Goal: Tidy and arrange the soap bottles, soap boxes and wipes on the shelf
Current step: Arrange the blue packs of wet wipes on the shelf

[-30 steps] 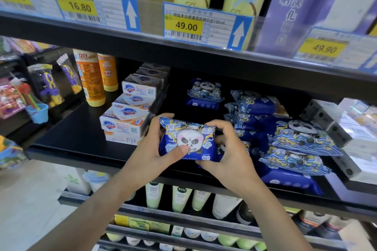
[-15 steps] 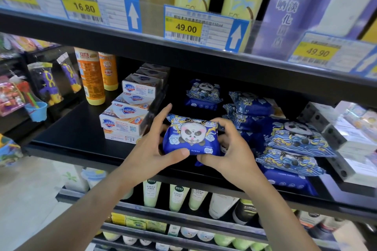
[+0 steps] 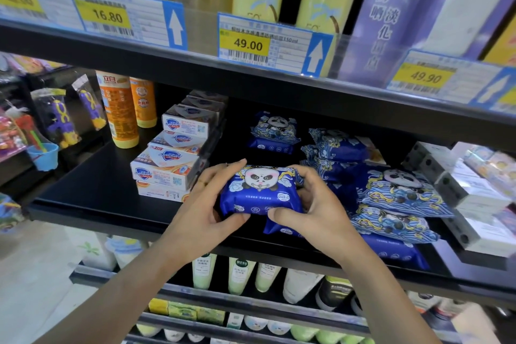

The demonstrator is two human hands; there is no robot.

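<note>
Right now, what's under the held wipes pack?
Another blue pack peeks out beneath the held pack, gripped by left hand and right hand. Whether they touch is hidden.

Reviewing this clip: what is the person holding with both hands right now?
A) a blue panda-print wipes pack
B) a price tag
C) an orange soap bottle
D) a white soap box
A: the left hand and right hand each grip one end of the blue panda-print wipes pack above the shelf edge.
</note>
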